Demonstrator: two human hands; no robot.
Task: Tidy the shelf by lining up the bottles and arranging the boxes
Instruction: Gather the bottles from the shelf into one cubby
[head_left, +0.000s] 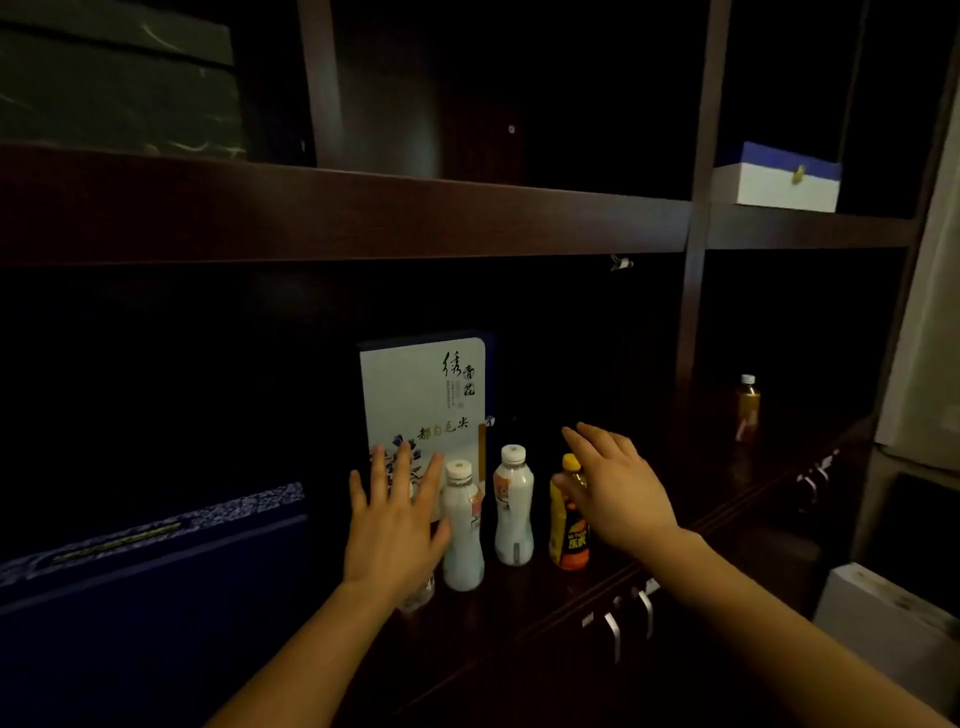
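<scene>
Two white bottles (462, 525) (513, 506) and a yellow bottle (567, 525) stand in a row on the dark shelf (519, 597). Behind them a pale tea box (423, 395) with a blue flower print stands upright. My left hand (395, 525) is spread open just left of the first white bottle, partly hiding a clear bottle (418, 597). Fingers apart, my right hand (613, 488) hovers against the right side of the yellow bottle, with the thumb at its neck. Whether it touches the bottle is unclear.
A dark blue patterned box (145, 566) lies at the lower left. A lone amber bottle (747, 408) stands in the right compartment. A blue-and-white box (779, 179) sits on the upper shelf. Metal cabinet handles (628, 618) are below the shelf edge.
</scene>
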